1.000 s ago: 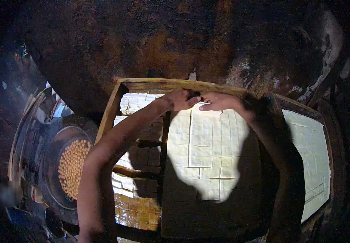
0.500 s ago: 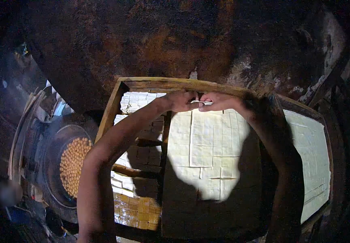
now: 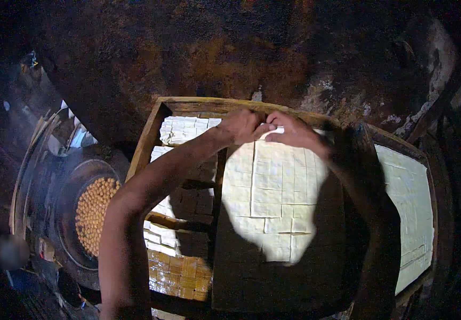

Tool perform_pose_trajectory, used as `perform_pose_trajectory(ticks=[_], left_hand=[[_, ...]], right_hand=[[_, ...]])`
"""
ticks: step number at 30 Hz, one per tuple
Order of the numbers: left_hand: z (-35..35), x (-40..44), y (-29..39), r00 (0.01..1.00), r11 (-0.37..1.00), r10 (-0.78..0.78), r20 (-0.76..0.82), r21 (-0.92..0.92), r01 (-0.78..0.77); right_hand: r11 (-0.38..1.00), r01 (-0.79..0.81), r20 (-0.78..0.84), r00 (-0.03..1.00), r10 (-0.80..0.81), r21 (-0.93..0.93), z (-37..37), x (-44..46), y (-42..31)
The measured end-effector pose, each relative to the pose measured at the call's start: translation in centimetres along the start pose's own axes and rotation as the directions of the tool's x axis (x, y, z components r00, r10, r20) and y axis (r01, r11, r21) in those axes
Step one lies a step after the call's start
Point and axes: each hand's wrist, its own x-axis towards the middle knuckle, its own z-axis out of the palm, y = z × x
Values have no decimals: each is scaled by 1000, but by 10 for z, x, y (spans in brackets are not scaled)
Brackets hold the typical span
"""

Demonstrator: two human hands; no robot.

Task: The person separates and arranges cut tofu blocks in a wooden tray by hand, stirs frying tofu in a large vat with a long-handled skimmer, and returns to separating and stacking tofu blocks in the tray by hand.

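A scored slab of white tofu (image 3: 273, 181) lies in the wooden tray's middle section. At the slab's far edge, my left hand (image 3: 241, 128) and my right hand (image 3: 295, 133) meet, fingers curled and pinching. Between their fingertips shows a small piece of tofu (image 3: 277, 130), partly hidden by the fingers. Left of the slab, cut tofu blocks (image 3: 187, 128) sit in rows, partly under my left forearm. The shadow of my arms and head darkens the slab's near part.
A wooden frame (image 3: 145, 141) edges the tray. To the left stands a steaming wok (image 3: 67, 224) with many golden fried pieces (image 3: 97, 213). Another tofu sheet (image 3: 409, 208) lies on the right. A woven bamboo surface (image 3: 179, 274) shows near front left. A dark stained wall (image 3: 214, 53) rises behind.
Both hands have lifted slightly at the far edge, and my right hand has turned with its fingers more curled. The piece of tofu between them now shows nearer the right fingers.
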Motion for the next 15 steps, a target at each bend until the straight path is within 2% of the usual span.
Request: perform_pose_trajectory(ticks=[1, 2, 3, 4, 5, 6, 7, 8, 9, 10, 11, 12, 13, 14, 15], left_hand=[[-10, 1, 4, 988, 994, -93, 120, -51, 100], [-15, -3, 8, 989, 978, -88, 121, -178, 108], [-15, -7, 12, 988, 977, -87, 126, -182, 109], [-12, -12, 16, 985, 967, -90, 149, -223, 122], [-9, -13, 17, 981, 955, -91, 170, -263, 134], [6, -7, 13, 925, 971, -207, 320, -44, 233], [31, -2, -1, 926, 972, -204, 317, -44, 229], [57, 0, -16, 998, 999, 14, -63, 49, -11], [69, 0, -23, 875, 954, 275, -398, 224, -198], [66, -3, -20, 967, 994, 110, -229, 32, -106], [74, -5, -25, 968, 994, 108, -225, 30, -103], [83, -8, -30, 995, 951, 14, -98, -307, -44], [78, -12, -22, 1000, 885, -10, -19, -466, 1], [71, -17, -14, 998, 794, -35, 61, -604, 65], [32, -26, 19, 965, 978, -60, 257, -176, 108]], right_hand=[[1000, 0, 4, 1000, 0, 1, -2, 1, 3], [993, -97, 10, 995, 96, 70, -1, -1, 6], [972, -193, 20, 981, 192, 137, 0, -3, 9], [989, -142, 12, 990, 141, 35, 2, -9, 0], [989, -145, 10, 989, 145, 36, 3, -11, -11], [989, -124, 54, 990, 129, -85, 3, -11, -22], [974, -95, 100, 988, 118, -204, 1, -12, -27], [956, 13, 64, 998, 6, -292, 8, -12, -16], [956, 14, 62, 998, 4, -292, 9, -13, -17], [969, 14, 67, 998, 3, -248, 13, -12, -22], [979, 12, 73, 997, 3, -202, 15, -11, -33], [908, -167, 314, 901, 299, -385, 9, -7, -42], [909, -171, 318, 899, 302, -380, 14, -13, -40], [939, -86, 232, 958, 170, -333, 21, -23, -35], [955, 8, 134, 990, 34, -298, 26, -29, -30]])
